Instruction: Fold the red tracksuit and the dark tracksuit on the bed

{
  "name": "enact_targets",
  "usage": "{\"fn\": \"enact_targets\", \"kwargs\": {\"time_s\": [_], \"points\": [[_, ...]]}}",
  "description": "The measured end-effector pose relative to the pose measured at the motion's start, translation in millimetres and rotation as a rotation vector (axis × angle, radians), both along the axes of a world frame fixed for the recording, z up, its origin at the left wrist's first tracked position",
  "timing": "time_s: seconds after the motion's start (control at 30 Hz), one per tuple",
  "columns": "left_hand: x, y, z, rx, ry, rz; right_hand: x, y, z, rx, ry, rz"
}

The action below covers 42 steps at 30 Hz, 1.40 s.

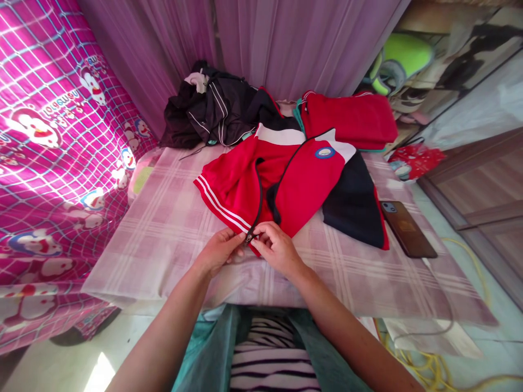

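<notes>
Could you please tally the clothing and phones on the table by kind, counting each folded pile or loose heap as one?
Spread-out red jacket, held at its hem: 1
Folded red pile: 1
Loose dark heap: 1
Phone: 1
Total: 4

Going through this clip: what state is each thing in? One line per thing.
Jacket, spread out, front open
Zip, edges apart above the hands
Left hand, pinching the jacket's hem by the zip
Right hand, pinching there too
Dark clothes, heaped
Red clothes, folded
Phone, back up, cable at its end
Curtain, hanging in folds
Yellow cord, loosely looped on the floor
</notes>
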<state>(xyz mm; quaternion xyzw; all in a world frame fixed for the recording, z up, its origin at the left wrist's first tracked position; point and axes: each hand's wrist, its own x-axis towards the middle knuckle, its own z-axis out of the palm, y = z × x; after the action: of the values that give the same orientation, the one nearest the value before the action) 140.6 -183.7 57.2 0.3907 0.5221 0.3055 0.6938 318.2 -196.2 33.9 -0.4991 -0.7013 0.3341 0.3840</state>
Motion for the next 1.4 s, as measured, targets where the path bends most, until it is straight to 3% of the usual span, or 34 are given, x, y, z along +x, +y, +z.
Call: {"fn": "enact_targets", "kwargs": {"time_s": [0.57,0.9,1.2,1.4], "points": [[2.3,-1.5,6.8,-0.016,-0.053,0.135,-14.9,-11.4,6.5,0.385,-0.292,-0.121],[4.1,1.5,5.6,-0.02,-0.014,0.13,-22.3,-12.5,5.0,0.314,-0.375,-0.14],[0.8,1.8,0.8,-0.06,-0.008,0.143,-13.9,-8.8,4.0,0.352,-0.264,-0.067],[2.6,0.2,3.2,-0.011,0.029,0.137,-18.8,-6.9,1.0,0.39,-0.195,-0.141]]}}
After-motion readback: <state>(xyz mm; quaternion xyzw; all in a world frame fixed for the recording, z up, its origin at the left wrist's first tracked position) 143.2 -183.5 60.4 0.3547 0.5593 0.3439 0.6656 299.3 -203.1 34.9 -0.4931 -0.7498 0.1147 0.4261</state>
